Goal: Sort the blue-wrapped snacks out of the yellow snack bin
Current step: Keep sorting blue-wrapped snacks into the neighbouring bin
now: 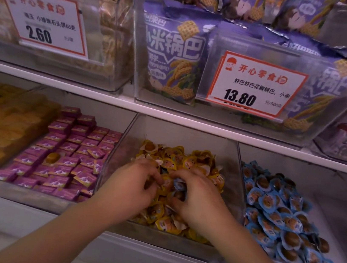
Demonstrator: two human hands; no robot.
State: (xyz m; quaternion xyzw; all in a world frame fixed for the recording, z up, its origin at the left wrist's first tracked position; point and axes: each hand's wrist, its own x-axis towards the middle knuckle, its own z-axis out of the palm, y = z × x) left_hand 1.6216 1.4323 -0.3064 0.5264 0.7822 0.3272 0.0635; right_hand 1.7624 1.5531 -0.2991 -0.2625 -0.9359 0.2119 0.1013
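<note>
Your hands sit in the middle snack bin [189, 138], left hand [131, 183] beside right hand [199, 197]. Boxed snacks [64, 154] lie left, another wrapped-snack bin [309, 172] right, bagged snacks [174, 55] on the shelf [63, 85] above.
</note>
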